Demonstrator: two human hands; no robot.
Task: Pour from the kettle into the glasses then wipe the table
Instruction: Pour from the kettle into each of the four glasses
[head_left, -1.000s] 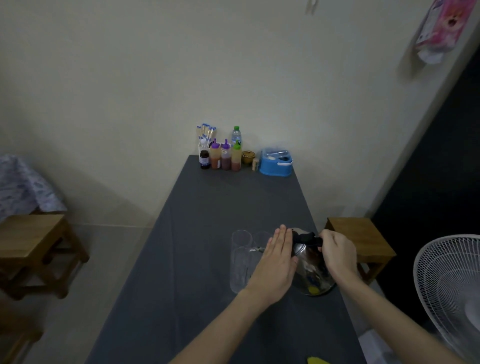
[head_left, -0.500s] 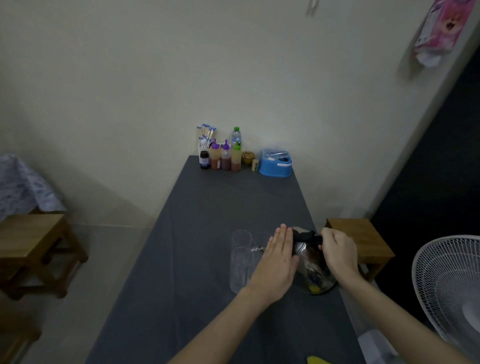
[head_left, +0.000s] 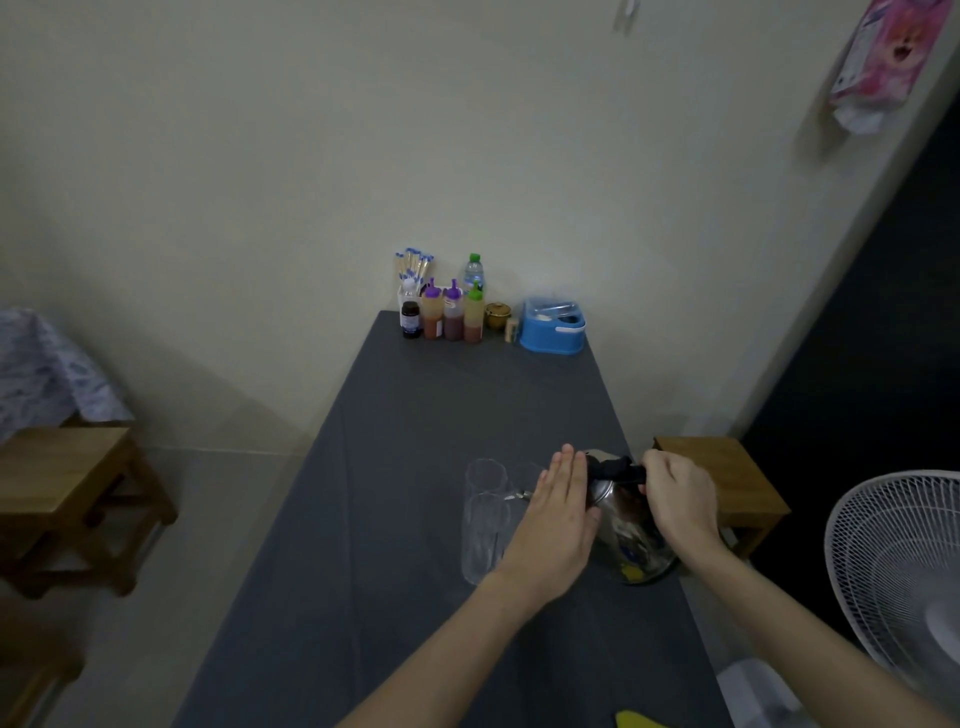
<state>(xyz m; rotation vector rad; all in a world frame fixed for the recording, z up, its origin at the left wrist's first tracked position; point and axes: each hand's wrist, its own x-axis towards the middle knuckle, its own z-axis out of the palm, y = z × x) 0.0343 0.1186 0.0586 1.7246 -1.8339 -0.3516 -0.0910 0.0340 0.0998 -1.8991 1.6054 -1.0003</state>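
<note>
Left hand (head_left: 558, 525) lies flat, fingers straight; right hand (head_left: 675, 501) is curled closed.

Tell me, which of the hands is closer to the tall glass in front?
Left. The left hand lies flat against the kettle, right beside the front glass. The right hand grips the kettle's black handle, on the kettle's far side from the glass.

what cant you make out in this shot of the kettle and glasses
- Kettle, head view: the left hand covers its spout side; contents not visible.
- Glasses: clear in dim light; fill level unreadable, and the hand hides part of one behind.
- Right hand: its fingers wrap the black handle, hiding the grip.
- Yellow item: cut off by the bottom edge.
</note>
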